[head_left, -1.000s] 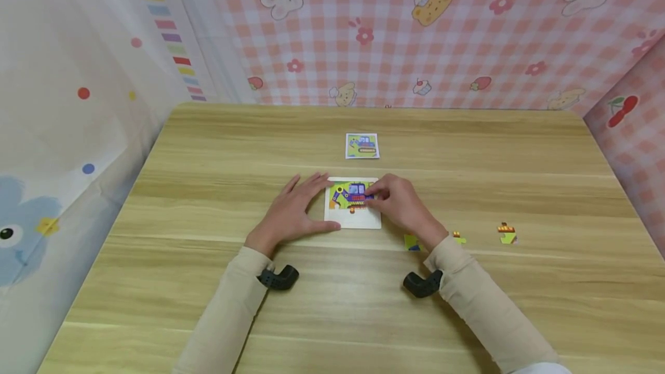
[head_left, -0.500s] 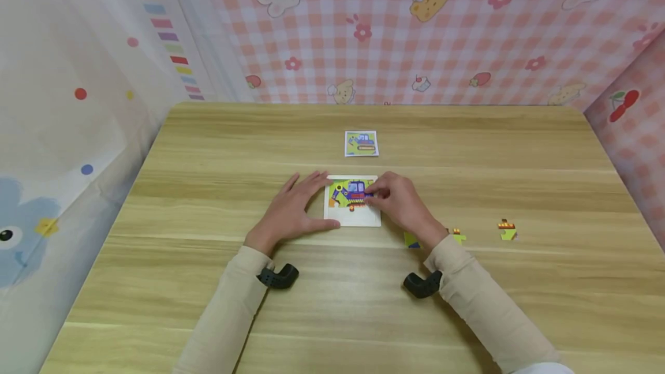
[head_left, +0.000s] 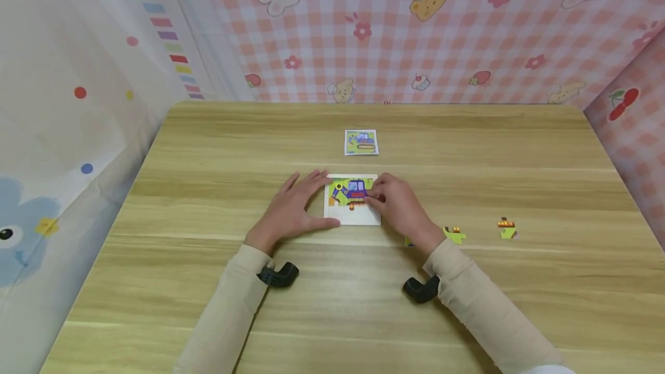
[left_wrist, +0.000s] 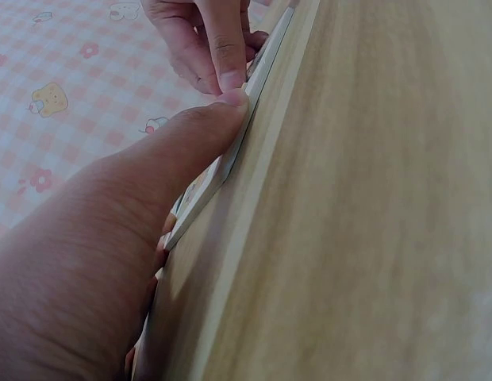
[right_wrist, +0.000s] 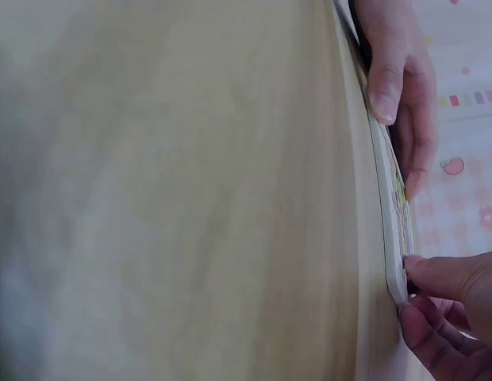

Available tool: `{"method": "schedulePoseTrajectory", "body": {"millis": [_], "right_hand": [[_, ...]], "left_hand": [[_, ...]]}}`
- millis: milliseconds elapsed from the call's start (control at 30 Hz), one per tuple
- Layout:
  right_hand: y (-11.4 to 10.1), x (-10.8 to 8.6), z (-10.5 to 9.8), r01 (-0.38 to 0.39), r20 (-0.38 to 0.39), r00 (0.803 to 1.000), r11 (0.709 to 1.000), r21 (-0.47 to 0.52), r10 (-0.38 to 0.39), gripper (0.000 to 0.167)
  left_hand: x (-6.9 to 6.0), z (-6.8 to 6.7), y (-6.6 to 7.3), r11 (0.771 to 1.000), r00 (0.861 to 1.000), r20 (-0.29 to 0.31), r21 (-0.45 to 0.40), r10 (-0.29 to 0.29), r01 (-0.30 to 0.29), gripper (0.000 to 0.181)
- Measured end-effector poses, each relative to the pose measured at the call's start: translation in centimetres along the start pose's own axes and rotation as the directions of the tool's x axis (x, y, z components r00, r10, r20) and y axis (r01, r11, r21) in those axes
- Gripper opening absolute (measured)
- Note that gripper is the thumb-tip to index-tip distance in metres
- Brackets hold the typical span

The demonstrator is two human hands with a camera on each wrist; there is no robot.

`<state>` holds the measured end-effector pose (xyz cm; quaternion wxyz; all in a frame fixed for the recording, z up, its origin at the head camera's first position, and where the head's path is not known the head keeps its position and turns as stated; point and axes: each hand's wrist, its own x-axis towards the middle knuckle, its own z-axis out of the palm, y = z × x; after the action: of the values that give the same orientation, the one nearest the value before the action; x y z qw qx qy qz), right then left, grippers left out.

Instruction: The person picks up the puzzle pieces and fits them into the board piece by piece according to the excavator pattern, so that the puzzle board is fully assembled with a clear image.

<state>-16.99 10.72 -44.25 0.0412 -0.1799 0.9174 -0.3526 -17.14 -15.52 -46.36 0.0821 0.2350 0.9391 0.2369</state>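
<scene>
A white-rimmed puzzle board (head_left: 358,219) with a digger picture in its upper part lies between the hands. My left hand (head_left: 291,212) holds it at the left, thumb along the near edge and fingers by the far left corner. The left wrist view shows that thumb (left_wrist: 178,147) against the board's edge. At the board's right side, my right hand (head_left: 402,204) pinches a small puzzle piece between thumb and fingers; in the right wrist view the hand (right_wrist: 460,309) mostly covers the piece, of which only a dark edge shows. Whether it touches the board is unclear.
A picture card (head_left: 361,142) of the digger lies beyond the board. To the right are loose pieces: one green and yellow (head_left: 455,235), another (head_left: 507,229) farther right, and one partly under the right wrist. Black bands with curved parts sit on both wrists.
My right hand has shifted slightly to the right and its wrist has lowered, covering more of the nearest loose piece. My left hand stays in place on the board.
</scene>
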Motion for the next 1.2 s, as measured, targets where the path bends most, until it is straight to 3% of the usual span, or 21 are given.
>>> {"method": "schedulePoseTrajectory", "body": {"millis": [367, 700, 933, 1067, 1200], "right_hand": [[-0.9, -0.3, -0.1, 0.049, 0.006, 0.999, 0.993, -0.111, -0.049, 0.010], [-1.2, -0.4, -1.0, 0.140, 0.072, 0.990, 0.949, -0.281, -0.125, 0.010], [-1.3, -0.5, -1.2, 0.105, 0.064, 0.994, 0.962, -0.251, -0.092, 0.011], [-1.3, -0.5, -1.1, 0.073, 0.037, 0.997, 0.970, -0.234, -0.066, 0.009], [-1.1, -0.7, -1.1, 0.084, -0.015, 0.996, 0.976, -0.199, -0.088, 0.010]], "left_hand": [[-0.1, 0.0, 0.0, 1.000, 1.000, 0.005, -0.006, -0.007, 0.007, 0.102], [0.0, -0.1, 0.0, 1.000, 1.000, -0.006, -0.016, 0.002, -0.003, 0.101], [0.0, -0.2, 0.1, 1.000, 1.000, -0.006, -0.021, 0.012, -0.012, 0.101], [0.0, -0.1, 0.1, 1.000, 1.000, -0.002, -0.018, 0.016, -0.016, 0.102], [0.0, -0.2, 0.1, 1.000, 1.000, -0.003, -0.010, 0.014, -0.014, 0.103]]}}
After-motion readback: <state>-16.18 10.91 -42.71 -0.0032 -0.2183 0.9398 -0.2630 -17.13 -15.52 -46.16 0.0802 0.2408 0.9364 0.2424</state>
